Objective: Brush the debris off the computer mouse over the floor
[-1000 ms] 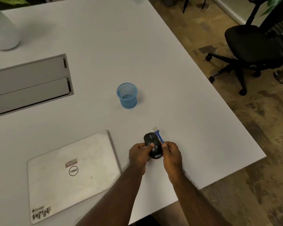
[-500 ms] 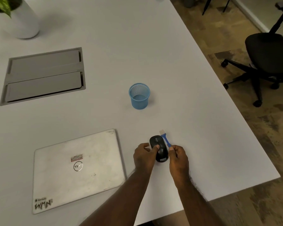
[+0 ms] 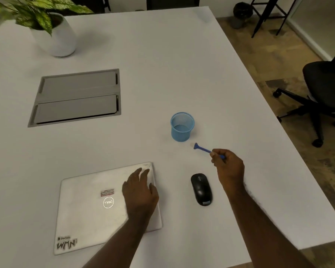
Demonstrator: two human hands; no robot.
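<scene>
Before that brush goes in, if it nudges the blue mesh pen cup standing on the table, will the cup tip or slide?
The blue mesh pen cup looks empty and thin-walled, so it is probably light and would slide on the smooth white table. Being taller than wide, it might tip if struck near the rim. On its side, it would likely roll.
</scene>
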